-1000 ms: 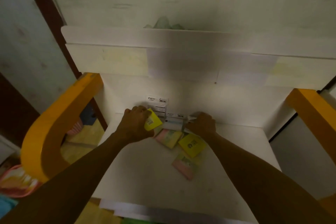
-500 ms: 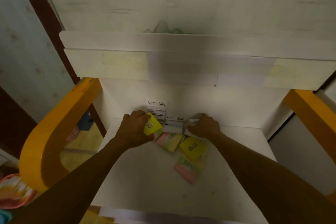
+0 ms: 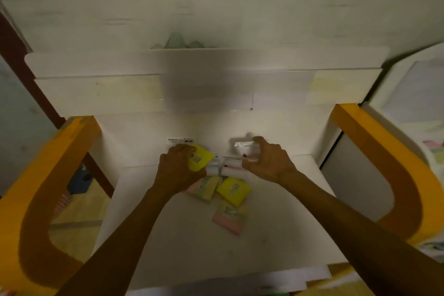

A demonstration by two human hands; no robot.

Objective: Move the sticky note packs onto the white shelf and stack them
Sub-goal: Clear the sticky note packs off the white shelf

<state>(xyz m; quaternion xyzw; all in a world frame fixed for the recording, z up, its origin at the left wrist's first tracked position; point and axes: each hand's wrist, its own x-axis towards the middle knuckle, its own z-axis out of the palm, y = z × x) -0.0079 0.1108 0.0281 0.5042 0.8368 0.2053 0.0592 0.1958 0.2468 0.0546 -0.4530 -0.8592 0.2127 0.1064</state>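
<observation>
Yellow shows brightest at the left hand point(image 3: 179, 170), whose curled fingers grip a yellow sticky note pack point(image 3: 201, 160) tilted up off the white shelf point(image 3: 276, 235). The right hand point(image 3: 266, 163) is raised just beside it and pinches a pale, blurred pack point(image 3: 246, 150) between thumb and fingertips; its colour is hard to read.

Between the two hands, near the shelf's back panel point(image 3: 144, 132), stand two small white packs point(image 3: 223, 167), side by side and touching. Just in front of them lie three more packs flat on the shelf: a pink-and-yellow pack point(image 3: 205, 187) partly under the left wrist, a second yellow pack point(image 3: 234, 190) just beside it to the right, and a pink-and-green pack point(image 3: 229, 218) nearer the front edge, slightly apart from the others.

A small white label point(image 3: 180, 140) is stuck on the back panel above the left hand. Orange curved side frames point(image 3: 36, 187) flank the shelf on both sides, and a higher white ledge point(image 3: 96, 65) runs across above, against a pale wall point(image 3: 216, 2).
</observation>
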